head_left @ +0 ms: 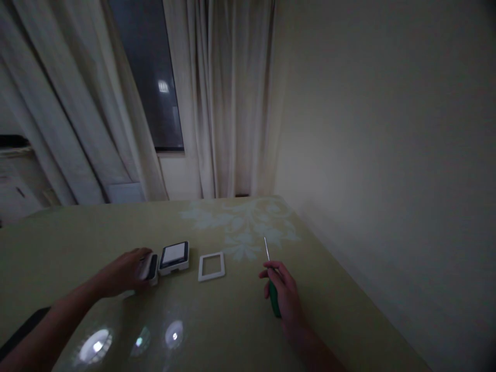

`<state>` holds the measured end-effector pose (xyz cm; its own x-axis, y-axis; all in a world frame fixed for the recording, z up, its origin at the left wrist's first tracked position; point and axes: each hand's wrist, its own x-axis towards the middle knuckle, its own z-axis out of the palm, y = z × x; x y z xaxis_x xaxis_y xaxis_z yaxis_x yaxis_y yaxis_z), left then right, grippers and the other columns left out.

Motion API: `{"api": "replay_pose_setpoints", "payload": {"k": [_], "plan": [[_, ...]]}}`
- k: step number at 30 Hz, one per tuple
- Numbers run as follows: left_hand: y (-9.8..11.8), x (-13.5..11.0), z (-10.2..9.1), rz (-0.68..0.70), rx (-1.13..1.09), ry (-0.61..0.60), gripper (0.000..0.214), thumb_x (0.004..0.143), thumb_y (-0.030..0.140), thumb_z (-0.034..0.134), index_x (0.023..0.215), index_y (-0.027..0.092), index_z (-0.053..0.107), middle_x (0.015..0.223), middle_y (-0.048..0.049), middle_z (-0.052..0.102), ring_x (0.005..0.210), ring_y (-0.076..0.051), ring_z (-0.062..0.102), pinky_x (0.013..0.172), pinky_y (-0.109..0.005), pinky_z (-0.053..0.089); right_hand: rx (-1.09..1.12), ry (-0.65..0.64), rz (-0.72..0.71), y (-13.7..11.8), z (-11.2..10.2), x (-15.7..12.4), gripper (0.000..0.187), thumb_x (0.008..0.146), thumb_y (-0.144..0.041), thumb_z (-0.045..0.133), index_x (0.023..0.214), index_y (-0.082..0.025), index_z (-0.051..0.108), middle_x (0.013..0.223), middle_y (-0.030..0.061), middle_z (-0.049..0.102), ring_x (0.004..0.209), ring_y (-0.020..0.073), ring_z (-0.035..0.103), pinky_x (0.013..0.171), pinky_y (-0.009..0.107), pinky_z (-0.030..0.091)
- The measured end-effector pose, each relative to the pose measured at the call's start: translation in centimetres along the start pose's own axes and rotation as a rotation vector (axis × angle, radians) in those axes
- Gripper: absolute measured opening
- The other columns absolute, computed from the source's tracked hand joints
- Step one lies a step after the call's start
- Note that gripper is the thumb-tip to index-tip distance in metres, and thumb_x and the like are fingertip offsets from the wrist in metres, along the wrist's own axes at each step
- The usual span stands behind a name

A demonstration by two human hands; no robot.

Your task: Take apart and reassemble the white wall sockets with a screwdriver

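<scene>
My right hand (284, 292) is wrapped round the green handle of a screwdriver (274, 298), its thin metal shaft pointing away from me above the table. On the left, my left hand (126, 271) has its fingers round a small white and dark box-shaped device (152, 269), partly hidden by the hand. Just right of it lies a second square device (174, 257), white-sided with a dark border and a pale top. A white square frame (211, 266) with an open middle lies flat between this device and my right hand.
The glossy yellow-green table (232, 325) has a pale leaf pattern towards its far right corner and reflects several lights. A plain wall (387, 155) runs along the right edge. Beyond the table hang curtains (228, 103) beside a dark window (155, 77). A dark object (25, 328) lies at lower left.
</scene>
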<state>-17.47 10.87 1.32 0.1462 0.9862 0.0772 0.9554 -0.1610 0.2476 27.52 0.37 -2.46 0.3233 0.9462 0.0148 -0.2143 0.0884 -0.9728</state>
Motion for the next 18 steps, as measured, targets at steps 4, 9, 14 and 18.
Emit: {"api": "replay_pose_setpoints", "payload": {"k": [4, 9, 14, 18], "plan": [[1.4, 0.3, -1.6, -0.011, 0.023, 0.053, 0.093, 0.063, 0.072, 0.076, 0.135, 0.014, 0.068, 0.139, -0.0242, 0.073, 0.127, -0.051, 0.068, 0.109, -0.056, 0.054, -0.021, 0.013, -0.013, 0.1, 0.0, 0.1, 0.046, 0.078, -0.061, 0.083, 0.096, -0.019, 0.076, 0.082, 0.0053, 0.076, 0.05, 0.012, 0.058, 0.051, 0.024, 0.039], [8.7, 0.2, -0.4, 0.206, 0.016, 0.142, 0.092, 0.083, 0.072, 0.073, 0.152, 0.015, 0.056, 0.147, -0.0227, 0.067, 0.136, -0.046, 0.06, 0.117, -0.056, 0.046, -0.045, 0.003, -0.037, 0.3, 0.2, 0.3, 0.046, 0.079, -0.062, 0.082, 0.096, -0.02, 0.076, 0.082, 0.0048, 0.076, 0.05, 0.012, 0.057, 0.05, 0.024, 0.04], [16.2, 1.3, 5.0, 0.342, -0.008, 0.027, 0.086, 0.081, 0.06, 0.087, 0.153, 0.021, 0.059, 0.147, -0.0178, 0.069, 0.136, -0.04, 0.062, 0.117, -0.05, 0.048, -0.071, -0.018, -0.062, 0.5, -0.1, 0.2, 0.048, 0.08, -0.065, 0.081, 0.095, -0.02, 0.076, 0.082, 0.0038, 0.074, 0.051, 0.0116, 0.057, 0.051, 0.025, 0.044], [17.6, 2.8, 8.2, 0.344, 0.005, -0.028, 0.073, 0.089, 0.055, 0.085, 0.148, 0.019, 0.061, 0.148, -0.0176, 0.066, 0.136, -0.039, 0.062, 0.114, -0.059, 0.051, -0.088, -0.027, -0.072, 0.7, -0.5, 0.3, 0.051, 0.078, -0.068, 0.081, 0.095, -0.02, 0.076, 0.081, 0.0037, 0.073, 0.05, 0.0115, 0.056, 0.049, 0.024, 0.044]]}}
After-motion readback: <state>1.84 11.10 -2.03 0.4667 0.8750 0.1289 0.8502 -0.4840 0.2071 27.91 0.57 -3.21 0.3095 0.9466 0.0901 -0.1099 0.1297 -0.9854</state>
